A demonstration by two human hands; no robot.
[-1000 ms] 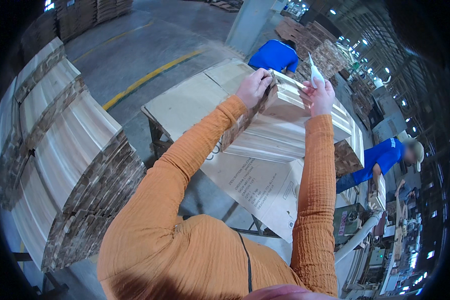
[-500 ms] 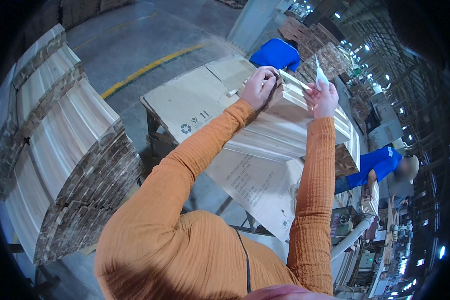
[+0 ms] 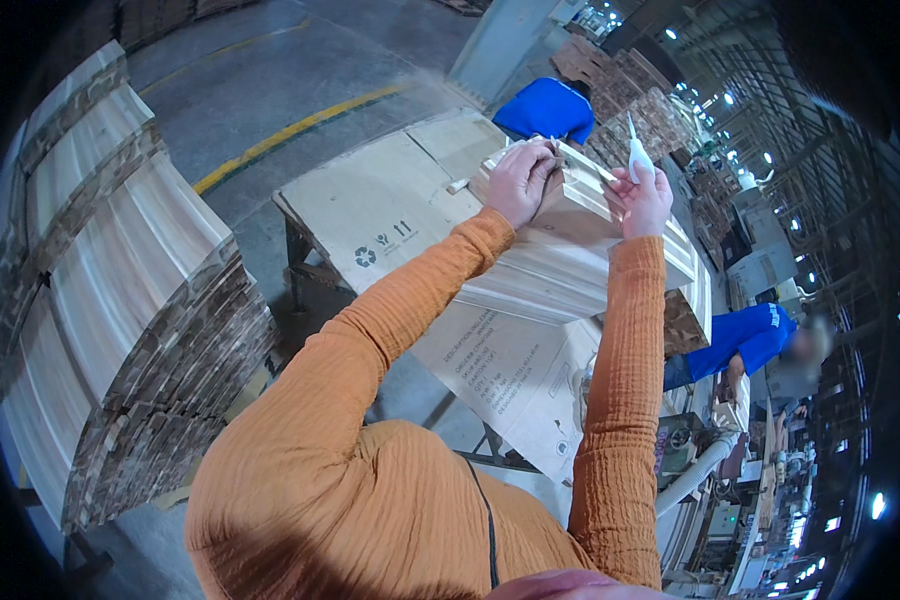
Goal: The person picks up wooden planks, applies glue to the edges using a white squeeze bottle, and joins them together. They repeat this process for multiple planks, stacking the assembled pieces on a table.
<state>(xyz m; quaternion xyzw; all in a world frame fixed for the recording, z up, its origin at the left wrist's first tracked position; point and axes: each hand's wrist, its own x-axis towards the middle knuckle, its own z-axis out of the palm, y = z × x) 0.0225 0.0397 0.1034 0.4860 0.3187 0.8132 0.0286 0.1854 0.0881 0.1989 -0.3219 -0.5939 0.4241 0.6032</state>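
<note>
In my right hand [image 3: 646, 203] is a small white squeeze bottle [image 3: 640, 158] with a long thin nozzle pointing up. The fingers of that hand also rest close to the upper boards. My left hand [image 3: 522, 184] is closed at the far left end of a stack of pale wooden boards [image 3: 560, 255], fingers curled in over the top edge. Whatever lies between those fingertips is too small and too hidden to name. The boards rest on a cardboard-covered table [image 3: 370, 205], and a small pale piece [image 3: 457, 186] lies just left of them.
To my left stand tall stacks of curved wooden boards [image 3: 135, 245]. A person in blue [image 3: 545, 110] bends beyond the table; another person in blue [image 3: 740, 340] works at the right. A yellow floor line [image 3: 290, 130] runs behind the table, near a pillar [image 3: 500, 50].
My left hand has shifted slightly nearer and to the right along the board edge. My right hand still holds the bottle upright. The view has turned a little.
</note>
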